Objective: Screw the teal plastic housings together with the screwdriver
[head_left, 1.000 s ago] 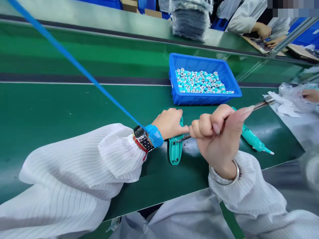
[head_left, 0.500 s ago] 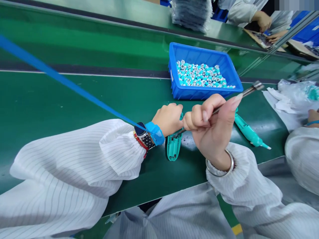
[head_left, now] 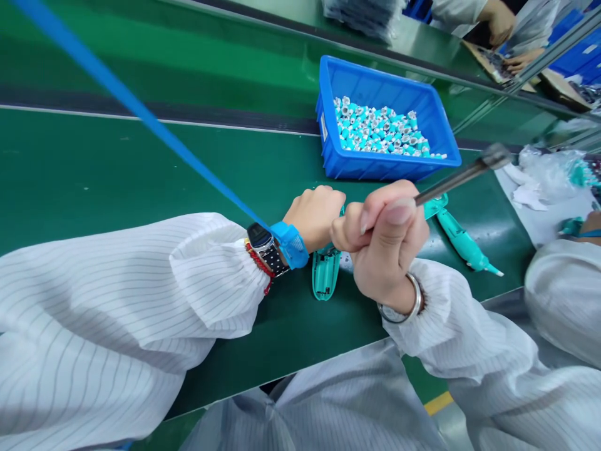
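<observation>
My right hand [head_left: 385, 241] is closed around a thin metal rod [head_left: 453, 181] with a thicker cylindrical end, which points up and to the right. Just left of it, my left hand [head_left: 317, 216] is curled over the upper part of an open teal plastic housing half [head_left: 325, 275], its fingertips mostly hidden. Small dark parts show inside the housing. The two hands meet over it, so the rod's lower end cannot be seen. To the right of my right hand lies another teal housing [head_left: 464, 241] with a narrow pale tip.
A blue bin [head_left: 392, 166] of small teal-and-white caps stands behind my hands. A blue strap [head_left: 188, 153] stretches from my left wrist to the upper left. At right are a plastic bag [head_left: 547, 169] and a neighbour's sleeve [head_left: 563, 294]; another person's hands [head_left: 500, 25] work across the bench.
My right hand has turned and shifted slightly left, and the rod's thick end now looks nearer. The view has tilted a little. My left hand stays on the housing.
</observation>
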`<state>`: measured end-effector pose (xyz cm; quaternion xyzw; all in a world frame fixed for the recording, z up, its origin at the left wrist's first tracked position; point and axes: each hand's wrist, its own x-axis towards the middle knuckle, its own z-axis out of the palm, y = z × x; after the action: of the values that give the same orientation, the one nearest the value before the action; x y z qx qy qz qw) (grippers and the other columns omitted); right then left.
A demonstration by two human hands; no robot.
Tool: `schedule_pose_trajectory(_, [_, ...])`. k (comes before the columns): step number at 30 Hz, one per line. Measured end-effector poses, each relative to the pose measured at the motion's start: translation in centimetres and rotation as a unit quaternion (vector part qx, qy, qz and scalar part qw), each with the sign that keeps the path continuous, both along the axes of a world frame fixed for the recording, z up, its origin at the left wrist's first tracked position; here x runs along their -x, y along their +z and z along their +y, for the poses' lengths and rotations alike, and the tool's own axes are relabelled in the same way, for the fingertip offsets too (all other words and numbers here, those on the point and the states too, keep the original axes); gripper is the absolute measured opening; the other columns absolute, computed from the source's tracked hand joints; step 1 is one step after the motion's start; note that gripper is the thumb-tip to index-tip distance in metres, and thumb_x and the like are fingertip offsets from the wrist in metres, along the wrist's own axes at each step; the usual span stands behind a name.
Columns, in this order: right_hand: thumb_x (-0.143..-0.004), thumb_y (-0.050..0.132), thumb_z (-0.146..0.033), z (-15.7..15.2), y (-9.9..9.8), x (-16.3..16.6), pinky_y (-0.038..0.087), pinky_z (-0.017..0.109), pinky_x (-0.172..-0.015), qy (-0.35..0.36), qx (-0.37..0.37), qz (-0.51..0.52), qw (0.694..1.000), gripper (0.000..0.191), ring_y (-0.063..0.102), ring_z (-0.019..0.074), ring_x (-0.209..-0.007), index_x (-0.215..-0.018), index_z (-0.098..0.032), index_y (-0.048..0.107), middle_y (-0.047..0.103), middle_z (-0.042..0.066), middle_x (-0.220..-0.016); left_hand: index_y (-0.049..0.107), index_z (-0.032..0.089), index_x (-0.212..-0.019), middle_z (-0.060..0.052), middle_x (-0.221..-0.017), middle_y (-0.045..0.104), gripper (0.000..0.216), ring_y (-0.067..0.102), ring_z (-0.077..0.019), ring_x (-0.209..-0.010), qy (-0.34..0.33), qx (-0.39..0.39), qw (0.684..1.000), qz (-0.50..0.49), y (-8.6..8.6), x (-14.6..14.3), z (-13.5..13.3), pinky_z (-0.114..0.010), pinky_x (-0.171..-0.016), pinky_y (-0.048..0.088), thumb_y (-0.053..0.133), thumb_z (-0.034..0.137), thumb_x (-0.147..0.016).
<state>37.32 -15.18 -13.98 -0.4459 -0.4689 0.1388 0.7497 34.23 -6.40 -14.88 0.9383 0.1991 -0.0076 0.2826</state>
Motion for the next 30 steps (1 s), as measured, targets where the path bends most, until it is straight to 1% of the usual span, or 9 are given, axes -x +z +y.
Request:
schedule_pose_trajectory(3, [-0.091,0.04,-0.037,0.0,-0.3,0.0,0.028,0.022,-0.04,0.013,-0.01,0.016,1.0,0.026,0.031,0.006,-0.038,-0.07,-0.022,0.042,0.022,-0.007,-0.049,0.058,0.016,-0.086,-0.009,-0.083,0.06,0.023,0.059,-0.0242,-0.074,-0.012,-0.017,1.0,-0.002,-0.5,0.1,0.1,-0.03,-0.058,0.037,0.049,0.036,-0.079])
schedule_pose_trajectory(6, [-0.091,0.042,-0.035,0.2,0.4,-0.3,0.026,0.021,-0.038,0.024,-0.006,0.062,0.998,0.027,0.023,0.0044,-0.036,-0.067,-0.022,0.041,0.02,-0.008,-0.05,0.059,0.017,-0.087,-0.009,-0.088,0.061,0.026,0.06,-0.0255,-0.078,-0.009,-0.038,0.999,-0.027,-1.0,0.1,-0.1,-0.031,-0.06,0.038,0.047,0.039,-0.08])
schedule_pose_trajectory(10, [-0.088,0.045,-0.036,-0.1,2.5,-1.5,0.017,0.019,-0.033,-0.041,-0.023,0.1,0.994,0.029,0.014,0.0038,-0.035,-0.064,-0.022,0.039,0.014,-0.009,-0.05,0.06,0.016,-0.082,-0.01,-0.089,0.062,0.029,0.06,-0.0276,-0.084,0.019,-0.081,0.996,-0.036,-1.2,0.1,-0.5,-0.032,-0.064,0.041,0.045,0.04,-0.08])
schedule_pose_trajectory(12, [-0.088,0.045,-0.039,-0.4,3.0,-2.0,0.016,0.018,-0.032,-0.051,-0.006,0.095,0.994,0.03,0.013,0.004,-0.035,-0.064,-0.022,0.038,0.012,-0.009,-0.05,0.06,0.015,-0.082,-0.01,-0.088,0.062,0.029,0.06,-0.0278,-0.084,0.026,-0.092,0.995,-0.029,-1.1,0.0,-0.6,-0.033,-0.064,0.041,0.041,0.038,-0.082])
schedule_pose_trajectory(16, [-0.088,0.044,-0.039,-0.8,2.3,-2.0,0.016,0.018,-0.031,-0.011,0.015,0.091,0.996,0.032,0.014,0.0039,-0.034,-0.062,-0.022,0.037,0.014,-0.009,-0.049,0.06,0.015,-0.082,-0.009,-0.089,0.062,0.027,0.06,-0.0266,-0.083,0.024,-0.087,0.996,-0.014,-0.7,0.0,-0.6,-0.032,-0.063,0.041,0.04,0.034,-0.081])
schedule_pose_trajectory(20, [-0.089,0.042,-0.038,-0.6,1.6,-1.4,0.016,0.017,-0.032,0.001,-0.008,0.097,0.995,0.032,0.013,0.0035,-0.034,-0.062,-0.021,0.037,0.014,-0.009,-0.049,0.06,0.016,-0.086,-0.009,-0.09,0.061,0.027,0.059,-0.0259,-0.084,0.019,-0.082,0.996,-0.008,-0.6,0.0,-0.5,-0.032,-0.063,0.041,0.041,0.035,-0.081])
schedule_pose_trajectory(23, [-0.09,0.04,-0.037,-0.4,1.5,-1.3,0.016,0.017,-0.032,0.003,-0.025,0.088,0.996,0.032,0.012,0.0033,-0.035,-0.062,-0.021,0.036,0.013,-0.009,-0.049,0.06,0.016,-0.087,-0.009,-0.09,0.061,0.027,0.058,-0.0262,-0.085,0.015,-0.08,0.997,-0.008,-0.7,0.0,-0.5,-0.032,-0.064,0.04,0.043,0.036,-0.081])
schedule_pose_trajectory(27, [-0.091,0.038,-0.037,-0.4,1.5,-1.2,0.018,0.017,-0.033,0.008,-0.018,0.073,0.997,0.032,0.01,0.0038,-0.035,-0.063,-0.021,0.035,0.013,-0.008,-0.05,0.059,0.016,-0.087,-0.009,-0.089,0.059,0.027,0.058,-0.0261,-0.082,0.014,-0.07,0.997,-0.013,-0.9,-0.1,-0.4,-0.031,-0.062,0.039,0.044,0.038,-0.08])
schedule_pose_trajectory(30, [-0.091,0.038,-0.037,-0.5,1.4,-0.8,0.018,0.016,-0.033,-0.006,-0.02,0.072,0.997,0.033,0.007,0.004,-0.037,-0.062,-0.021,0.035,0.012,-0.008,-0.049,0.059,0.016,-0.084,-0.009,-0.085,0.059,0.026,0.058,-0.0249,-0.079,0.018,-0.057,0.998,-0.017,-0.8,-0.1,-0.3,-0.03,-0.059,0.037,0.044,0.037,-0.079])
